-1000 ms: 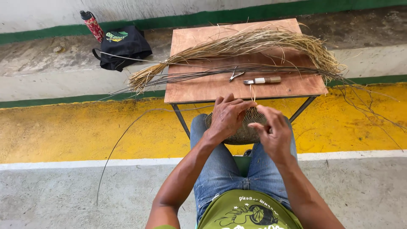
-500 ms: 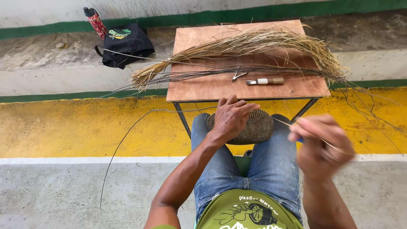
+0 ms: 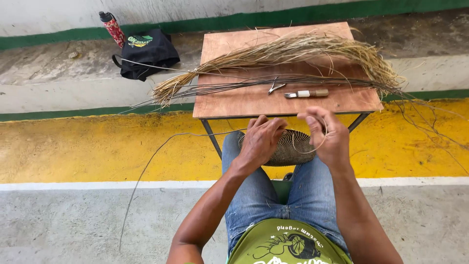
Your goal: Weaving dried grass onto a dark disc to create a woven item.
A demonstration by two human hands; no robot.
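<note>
Square brown wooden counter (image 3: 254, 100) on thin metal legs stands at 12 o'clock from the seated person, above the yellow painted floor band (image 3: 73, 146). A long bundle of pale dried straw (image 3: 293, 51) lies across it, long axis running 9 to 3 o'clock, with thin dark fibre strands (image 3: 234, 85) just below. Black cloth bag (image 3: 146, 49) sits on the ledge at 10 o'clock, a red patterned bottle (image 3: 113, 27) leaning beside it.

Round dark woven coil basket base (image 3: 290, 149) rests on the person's knees. Left hand (image 3: 259, 142) lies at its 9 o'clock edge, fingers curled down and pressing the rim. Right hand (image 3: 325, 134), at its 2 o'clock edge, has fingers pinched shut on a thin pale fibre loop (image 3: 312, 146) arching over the weave. A long loose strand (image 3: 146, 171) trails toward 8 o'clock.

Small wooden-handled knife (image 3: 307, 93) and metal snips (image 3: 274, 88) lie on the counter, nearer the right hand
</note>
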